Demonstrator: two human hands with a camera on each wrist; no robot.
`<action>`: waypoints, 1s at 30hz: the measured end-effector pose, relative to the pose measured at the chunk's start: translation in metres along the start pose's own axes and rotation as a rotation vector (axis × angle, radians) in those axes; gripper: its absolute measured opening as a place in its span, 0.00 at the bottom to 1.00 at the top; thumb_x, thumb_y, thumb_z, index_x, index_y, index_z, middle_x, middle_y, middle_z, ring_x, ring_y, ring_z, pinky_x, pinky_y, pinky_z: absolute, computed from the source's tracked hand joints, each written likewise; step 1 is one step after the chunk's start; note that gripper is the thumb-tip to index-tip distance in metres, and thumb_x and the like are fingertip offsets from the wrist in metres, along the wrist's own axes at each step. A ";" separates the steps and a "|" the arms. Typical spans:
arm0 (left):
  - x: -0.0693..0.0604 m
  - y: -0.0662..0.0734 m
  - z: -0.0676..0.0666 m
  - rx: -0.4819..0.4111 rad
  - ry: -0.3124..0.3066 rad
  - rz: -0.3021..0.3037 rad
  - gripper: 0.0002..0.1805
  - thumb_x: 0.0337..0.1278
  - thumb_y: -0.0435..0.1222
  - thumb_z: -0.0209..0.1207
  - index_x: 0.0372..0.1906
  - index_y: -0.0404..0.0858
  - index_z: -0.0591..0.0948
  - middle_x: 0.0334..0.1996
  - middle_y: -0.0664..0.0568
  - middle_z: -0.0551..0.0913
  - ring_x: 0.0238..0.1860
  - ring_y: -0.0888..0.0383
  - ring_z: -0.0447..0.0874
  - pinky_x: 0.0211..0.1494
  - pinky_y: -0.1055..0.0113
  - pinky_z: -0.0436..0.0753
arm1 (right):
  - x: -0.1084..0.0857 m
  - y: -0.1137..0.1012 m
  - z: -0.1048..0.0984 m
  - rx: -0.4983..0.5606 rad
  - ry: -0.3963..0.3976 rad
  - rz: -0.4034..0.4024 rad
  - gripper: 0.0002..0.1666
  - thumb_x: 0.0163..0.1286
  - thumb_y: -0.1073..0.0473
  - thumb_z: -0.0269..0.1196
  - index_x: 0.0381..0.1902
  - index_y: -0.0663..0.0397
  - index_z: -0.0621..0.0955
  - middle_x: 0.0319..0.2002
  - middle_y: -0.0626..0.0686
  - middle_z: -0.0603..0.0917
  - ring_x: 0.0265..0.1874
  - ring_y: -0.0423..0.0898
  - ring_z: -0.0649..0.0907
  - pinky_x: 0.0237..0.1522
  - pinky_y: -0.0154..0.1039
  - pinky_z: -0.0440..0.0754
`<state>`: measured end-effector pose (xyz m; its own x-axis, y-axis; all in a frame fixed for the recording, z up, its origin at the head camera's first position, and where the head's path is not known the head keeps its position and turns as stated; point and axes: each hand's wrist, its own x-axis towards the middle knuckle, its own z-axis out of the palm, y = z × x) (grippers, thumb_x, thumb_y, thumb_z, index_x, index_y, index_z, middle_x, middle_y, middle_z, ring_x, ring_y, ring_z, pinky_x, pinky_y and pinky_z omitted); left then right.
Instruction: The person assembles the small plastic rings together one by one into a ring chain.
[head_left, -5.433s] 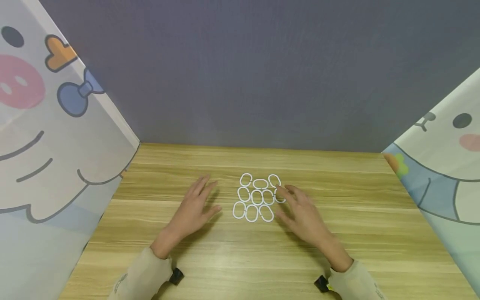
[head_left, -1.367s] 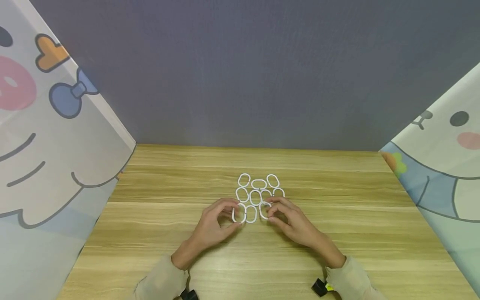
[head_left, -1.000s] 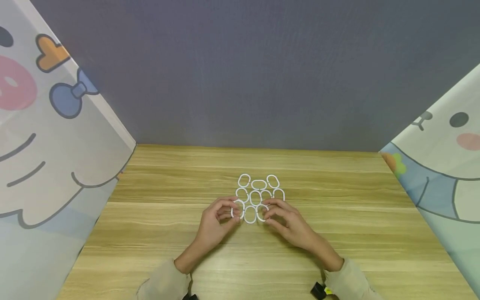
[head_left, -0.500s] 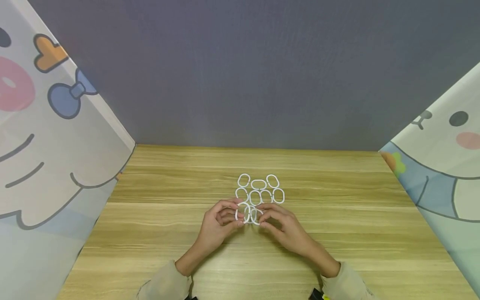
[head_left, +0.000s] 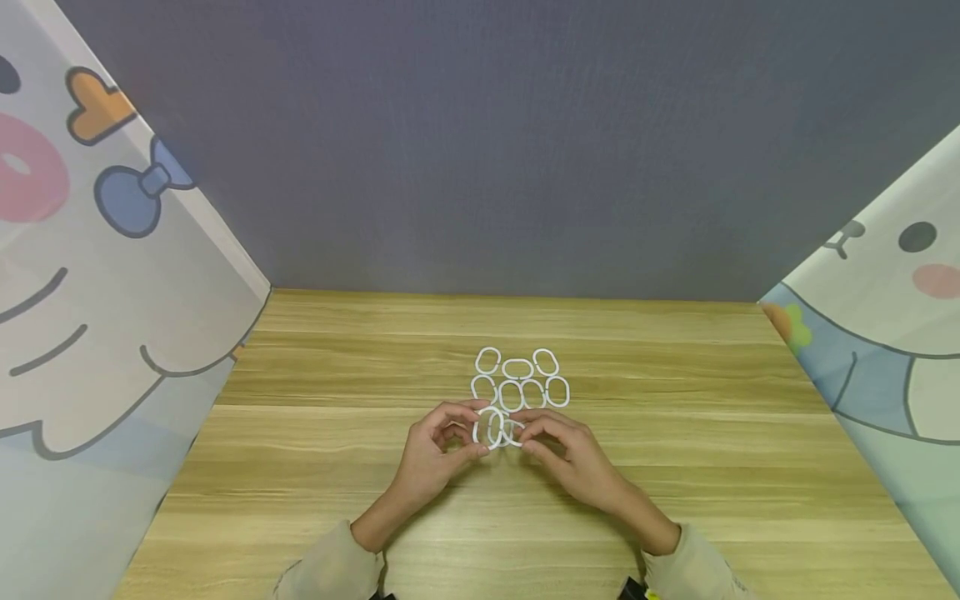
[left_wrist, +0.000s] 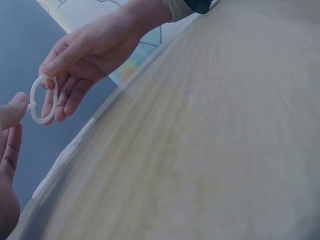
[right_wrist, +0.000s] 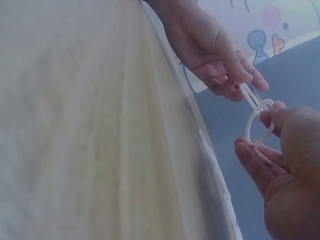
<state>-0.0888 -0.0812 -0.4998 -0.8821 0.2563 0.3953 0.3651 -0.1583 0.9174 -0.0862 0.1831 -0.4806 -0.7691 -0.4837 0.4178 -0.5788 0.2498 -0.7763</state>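
My left hand (head_left: 435, 450) pinches a white oval plastic ring (head_left: 476, 429) between thumb and fingers, just above the table. My right hand (head_left: 573, 462) pinches a second oval ring (head_left: 516, 444), tilted towards the first. In the right wrist view, the left-hand ring (right_wrist: 245, 92) meets the right-hand ring (right_wrist: 248, 129) and they appear to cross. Whether they are hooked together I cannot tell. Seen from the left wrist, one oval ring (left_wrist: 33, 95) touches the fingertips of both hands. Another ring seems to lie behind the held pair, partly hidden.
Several similar rings, each with a small gap, lie flat beyond the hands, among them a sideways ring (head_left: 517, 360) and a right-hand one (head_left: 567, 392). They rest on a wood-grain table (head_left: 360, 333). A grey panel (head_left: 480, 150) stands behind; cartoon-printed panels flank it.
Both hands came in from the sides and each picked up a ring from the front row. The two rings have since been brought together, and the right one has tilted.
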 end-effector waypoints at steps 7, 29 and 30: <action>0.001 0.000 0.000 -0.009 -0.023 0.018 0.22 0.53 0.15 0.75 0.52 0.23 0.81 0.63 0.29 0.86 0.56 0.44 0.89 0.49 0.69 0.89 | 0.000 -0.001 0.001 -0.008 -0.005 0.001 0.13 0.75 0.74 0.69 0.47 0.51 0.87 0.62 0.62 0.89 0.60 0.62 0.89 0.63 0.40 0.87; -0.004 -0.003 0.001 0.035 -0.117 -0.061 0.19 0.65 0.22 0.72 0.58 0.28 0.82 0.68 0.30 0.79 0.51 0.48 0.88 0.51 0.67 0.90 | -0.001 -0.003 0.007 -0.053 0.064 -0.021 0.14 0.68 0.73 0.75 0.43 0.51 0.88 0.64 0.61 0.88 0.62 0.62 0.88 0.67 0.45 0.85; -0.004 -0.003 0.001 0.045 -0.117 -0.065 0.18 0.66 0.22 0.72 0.58 0.29 0.83 0.68 0.31 0.79 0.52 0.50 0.88 0.51 0.66 0.90 | -0.001 -0.003 0.007 -0.055 0.068 -0.024 0.15 0.67 0.74 0.76 0.43 0.50 0.88 0.63 0.61 0.88 0.62 0.61 0.88 0.67 0.45 0.86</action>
<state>-0.0859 -0.0807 -0.5043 -0.8647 0.3744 0.3349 0.3233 -0.0954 0.9415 -0.0816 0.1768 -0.4825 -0.7708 -0.4319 0.4684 -0.6094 0.2854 -0.7397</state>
